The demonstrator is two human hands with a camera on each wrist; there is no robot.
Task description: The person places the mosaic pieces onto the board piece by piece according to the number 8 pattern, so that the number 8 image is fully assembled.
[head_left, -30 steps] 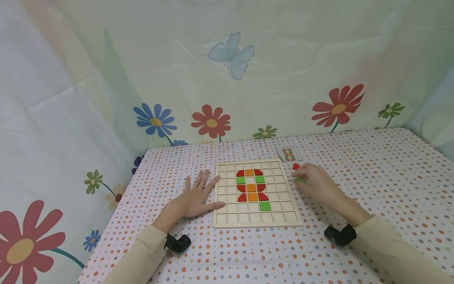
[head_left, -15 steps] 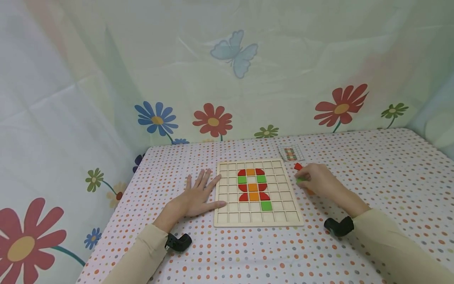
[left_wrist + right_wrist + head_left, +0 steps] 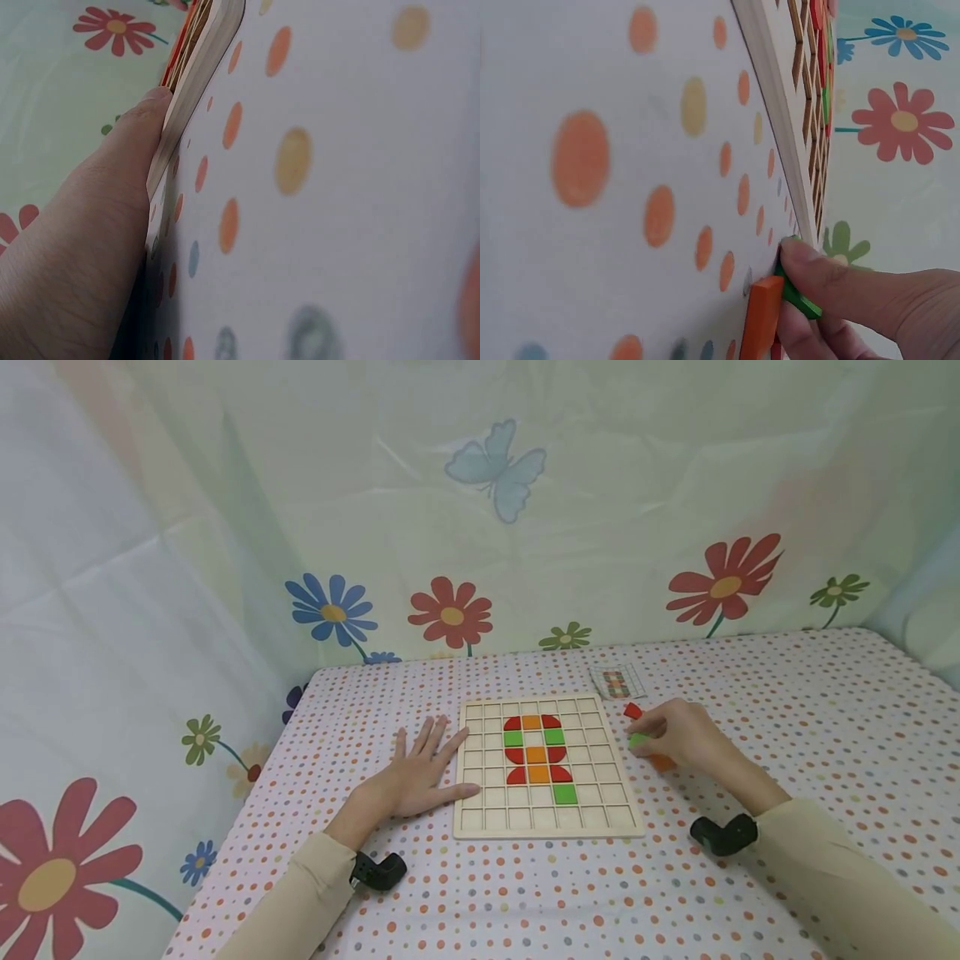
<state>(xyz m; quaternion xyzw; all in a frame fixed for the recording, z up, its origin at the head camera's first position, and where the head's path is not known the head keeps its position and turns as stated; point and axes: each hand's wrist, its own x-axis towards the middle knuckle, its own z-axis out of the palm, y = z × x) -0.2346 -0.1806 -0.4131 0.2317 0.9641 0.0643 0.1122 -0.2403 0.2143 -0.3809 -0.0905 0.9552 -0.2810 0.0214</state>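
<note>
A wooden grid board (image 3: 480,822) lies on the table, with red, orange and green tiles set in its middle cells. My left hand (image 3: 408,785) rests with fingers spread at the board's left edge, its thumb (image 3: 142,127) on the rim. To the right of the board, my right hand (image 3: 678,735) pinches a green tile (image 3: 799,292) between thumb and fingers, low over the cloth. An orange tile (image 3: 761,319) lies right beside those fingers, partly under the hand in the head view. Just beyond the fingertips is a red tile (image 3: 633,711).
A small pattern card (image 3: 633,681) lies behind the board's far right corner. The dotted tablecloth (image 3: 510,902) runs back to a flowered backdrop (image 3: 600,485). Each wrist carries a black camera, such as the right wrist camera (image 3: 723,835).
My right hand has shifted slightly at the loose tiles, and the orange tile beneath it has come into view. The left hand stays in place on the board's edge.
</note>
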